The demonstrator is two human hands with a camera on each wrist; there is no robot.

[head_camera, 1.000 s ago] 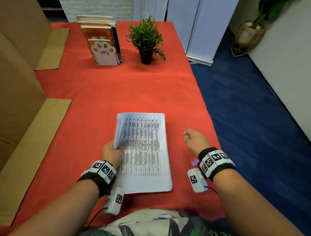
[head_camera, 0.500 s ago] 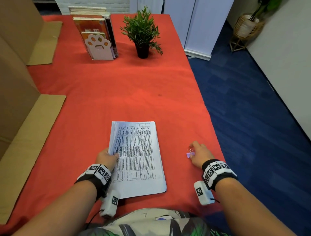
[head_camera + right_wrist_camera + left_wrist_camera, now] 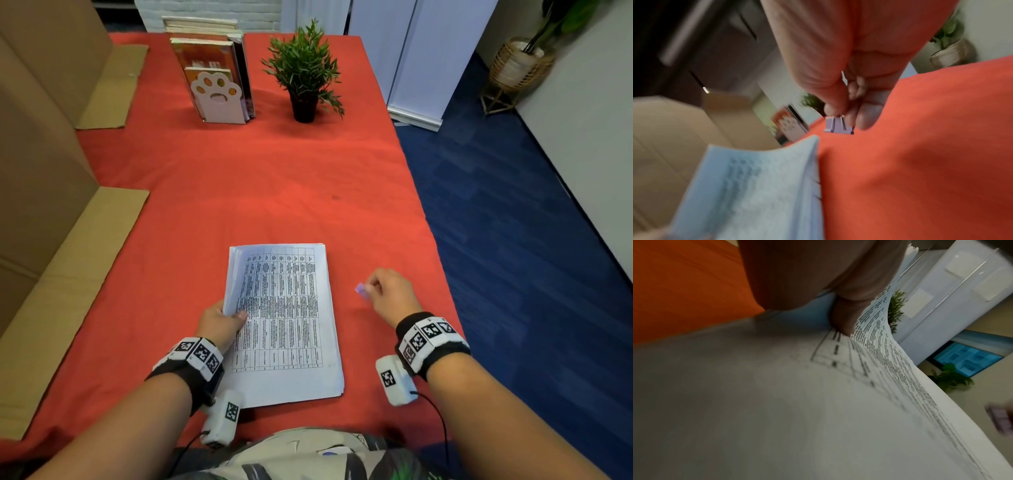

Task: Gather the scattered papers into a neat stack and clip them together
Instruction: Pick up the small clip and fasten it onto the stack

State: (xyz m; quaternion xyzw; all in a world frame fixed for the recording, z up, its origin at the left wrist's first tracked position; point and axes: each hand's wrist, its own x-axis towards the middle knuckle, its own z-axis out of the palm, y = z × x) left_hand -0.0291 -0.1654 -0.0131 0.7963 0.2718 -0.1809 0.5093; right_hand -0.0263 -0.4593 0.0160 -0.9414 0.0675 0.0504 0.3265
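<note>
A stack of printed papers (image 3: pixel 284 322) lies on the red tablecloth (image 3: pixel 239 192) close to the front edge. My left hand (image 3: pixel 222 323) grips its left edge, thumb on top, lifting that side a little; the left wrist view shows the thumb (image 3: pixel 844 316) on the curved top sheet (image 3: pixel 777 402). To the right of the stack my right hand (image 3: pixel 387 291) pinches a small lilac binder clip (image 3: pixel 361 290) by its wire handles. In the right wrist view the clip (image 3: pixel 838 125) hangs from my fingertips just above the cloth, near the stack's edge (image 3: pixel 760 186).
At the back of the table stand books in a paw-print bookend (image 3: pixel 215 92) and a small potted plant (image 3: pixel 305 75). Cardboard boxes and flaps (image 3: pixel 44 171) border the left side. The table's right edge drops to blue carpet (image 3: pixel 513 222).
My right hand came down to the clip on the cloth, took it by the handles and lifted it toward the papers. My left hand kept its hold on the stack's left edge.
</note>
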